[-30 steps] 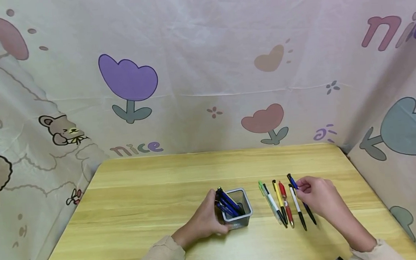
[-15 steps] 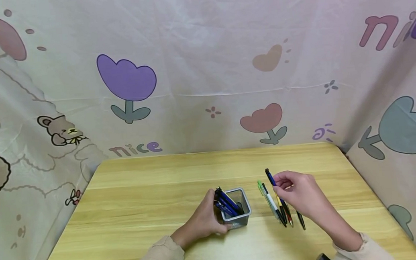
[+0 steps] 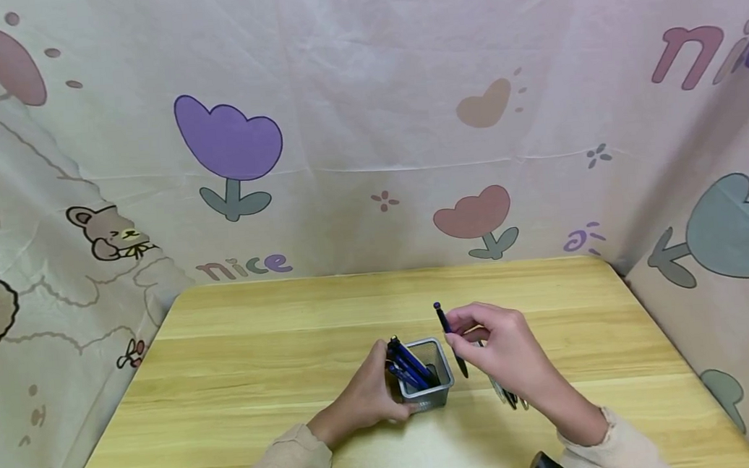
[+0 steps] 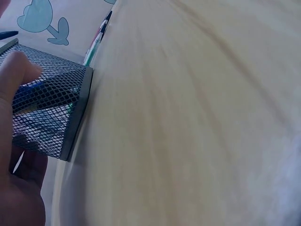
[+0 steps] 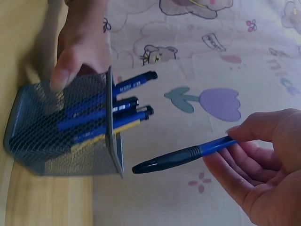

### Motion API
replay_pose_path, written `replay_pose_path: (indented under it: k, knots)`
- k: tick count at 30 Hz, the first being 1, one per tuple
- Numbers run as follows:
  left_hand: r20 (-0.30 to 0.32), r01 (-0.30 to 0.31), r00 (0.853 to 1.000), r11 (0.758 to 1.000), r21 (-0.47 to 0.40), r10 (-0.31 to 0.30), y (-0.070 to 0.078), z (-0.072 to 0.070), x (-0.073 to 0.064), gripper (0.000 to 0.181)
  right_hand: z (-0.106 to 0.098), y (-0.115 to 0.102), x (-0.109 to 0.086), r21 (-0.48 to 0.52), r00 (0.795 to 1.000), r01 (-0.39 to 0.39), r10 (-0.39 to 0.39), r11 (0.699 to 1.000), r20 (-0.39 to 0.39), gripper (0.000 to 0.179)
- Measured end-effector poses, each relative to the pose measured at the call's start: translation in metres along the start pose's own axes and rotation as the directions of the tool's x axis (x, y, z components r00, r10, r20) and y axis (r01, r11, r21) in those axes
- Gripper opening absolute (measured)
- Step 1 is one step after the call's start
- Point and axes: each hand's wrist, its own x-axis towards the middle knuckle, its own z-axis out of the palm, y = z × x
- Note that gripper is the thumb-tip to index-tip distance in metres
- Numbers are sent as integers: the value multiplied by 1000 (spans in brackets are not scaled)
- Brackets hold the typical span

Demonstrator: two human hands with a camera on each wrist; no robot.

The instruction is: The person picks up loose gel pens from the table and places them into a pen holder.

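Note:
A square mesh pen holder (image 3: 429, 398) stands on the table, several blue pens (image 3: 413, 365) leaning inside it. My left hand (image 3: 374, 390) grips it from the left, thumb on its near side; the left wrist view shows the thumb (image 4: 21, 70) against the mesh. Just right of the rim, my right hand (image 3: 499, 338) pinches a blue pen (image 5: 176, 157) with a black grip between thumb and fingers. Its dark tip points toward the holder's opening, apart from the rim, in the right wrist view. One pen in the holder has a yellow part (image 5: 129, 126).
Loose pens (image 3: 508, 396) lie on the wooden table (image 3: 276, 320) right of the holder, mostly hidden beneath my right hand in the head view. A patterned cloth (image 3: 353, 119) hangs behind the table and along both sides.
My right hand has lifted the blue pen from the right end of the row and carried it left, close to the pen holder. The left hand and holder stay in place.

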Motion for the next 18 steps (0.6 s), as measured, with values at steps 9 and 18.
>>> replay_pose_path:
  k: [9,18]
  knots:
    - [-5,-17,1000,1000,-15,17,0,0,1,80,20,-4,6,53,999,23,-24,998,23,21]
    - [-5,-25,1000,1000,7,25,1,-1,1,79,37,5,5,63,995,67,-72,996,74,19]
